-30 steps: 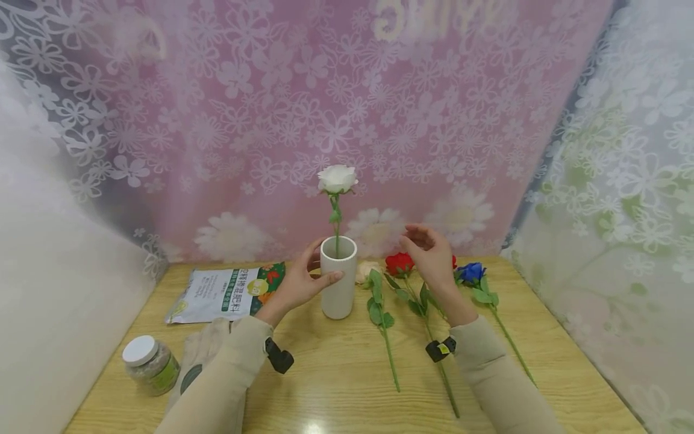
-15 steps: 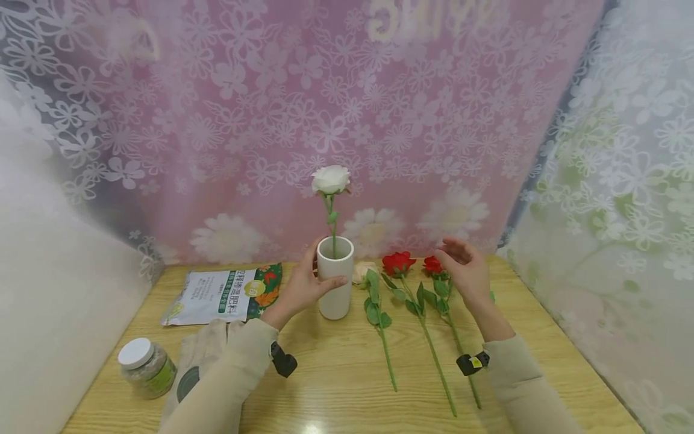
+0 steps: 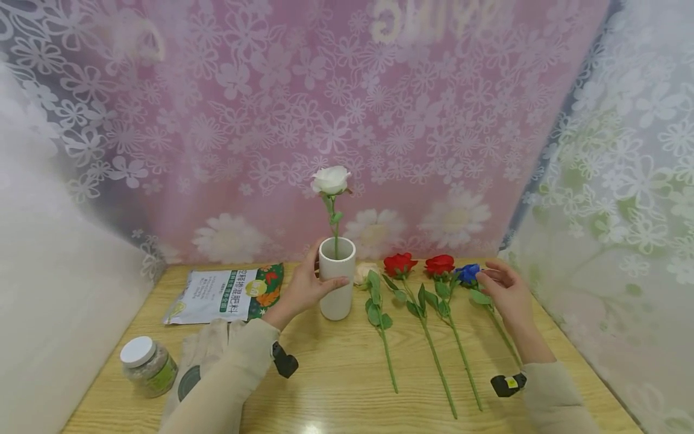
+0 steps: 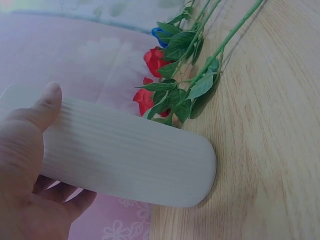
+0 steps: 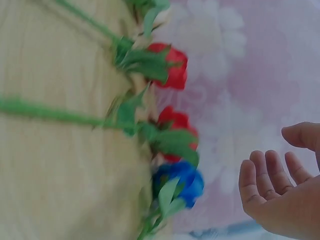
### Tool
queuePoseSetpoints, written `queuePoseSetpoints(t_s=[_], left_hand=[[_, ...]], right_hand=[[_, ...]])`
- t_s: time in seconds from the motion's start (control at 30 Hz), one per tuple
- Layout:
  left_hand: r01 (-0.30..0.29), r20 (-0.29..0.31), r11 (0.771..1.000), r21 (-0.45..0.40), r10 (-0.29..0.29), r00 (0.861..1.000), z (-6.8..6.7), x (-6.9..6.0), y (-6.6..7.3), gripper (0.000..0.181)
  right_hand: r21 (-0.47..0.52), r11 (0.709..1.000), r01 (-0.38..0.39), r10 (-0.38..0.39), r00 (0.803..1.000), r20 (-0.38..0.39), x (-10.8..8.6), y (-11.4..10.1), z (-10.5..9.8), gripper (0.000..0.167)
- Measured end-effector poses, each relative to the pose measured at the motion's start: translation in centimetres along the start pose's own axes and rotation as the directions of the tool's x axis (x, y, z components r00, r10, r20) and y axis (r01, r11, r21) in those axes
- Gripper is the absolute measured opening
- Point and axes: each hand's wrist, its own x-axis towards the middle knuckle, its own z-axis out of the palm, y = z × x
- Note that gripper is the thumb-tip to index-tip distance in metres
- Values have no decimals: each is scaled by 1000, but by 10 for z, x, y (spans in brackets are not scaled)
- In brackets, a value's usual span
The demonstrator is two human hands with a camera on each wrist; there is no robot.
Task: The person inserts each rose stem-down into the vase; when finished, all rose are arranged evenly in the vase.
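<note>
My left hand (image 3: 305,288) grips the ribbed white vase (image 3: 337,295) round its side, thumb across the front; the left wrist view shows the thumb (image 4: 48,102) on one side and fingers on the other. A white rose (image 3: 331,180) stands in the vase, its stem leaning slightly. My right hand (image 3: 509,296) hovers by the blue rose (image 3: 467,274), fingers relaxed and holding nothing; in the right wrist view a gap separates the hand (image 5: 285,190) from the blue rose (image 5: 182,184). Left of the blue rose lie two red roses (image 3: 400,264) and a cream rose (image 3: 366,273).
A fertiliser-like printed bag (image 3: 217,295) lies at the back left. In front of it are a white-lidded jar (image 3: 149,366) and beige cloth gloves (image 3: 203,355), partly under my left forearm. A pink floral curtain (image 3: 271,120) hangs behind the wooden table (image 3: 325,386).
My right hand has moved rightward from above the red roses to beside the blue rose, uncovering the right red rose. The left hand still grips the vase.
</note>
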Motion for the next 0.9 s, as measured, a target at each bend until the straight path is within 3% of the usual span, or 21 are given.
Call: queuePoseSetpoints(t_s=[0.2, 0.3, 0.53, 0.73, 0.9], left_hand=[[-5, -11, 1000, -4, 5, 1000, -1, 0, 1, 97], [-3, -11, 1000, -5, 3, 1000, -1, 0, 2, 96], [-1, -7, 1000, -18, 1, 1000, -1, -1, 2, 96], [-3, -2, 1000, -26, 3, 1000, -1, 0, 2, 96], [-1, -1, 1000, -28, 1, 1000, -1, 0, 0, 96]], right_hand=[[112, 994, -16, 18, 1000, -15, -1, 26, -19, 31], [122, 992, -39, 42, 999, -23, -1, 36, -27, 30], [11, 998, -68, 68, 998, -10, -5, 52, -40, 28], [26, 997, -67, 67, 998, -1, -5, 67, -48, 26], [-57, 995, -83, 84, 996, 10, -6, 77, -52, 31]])
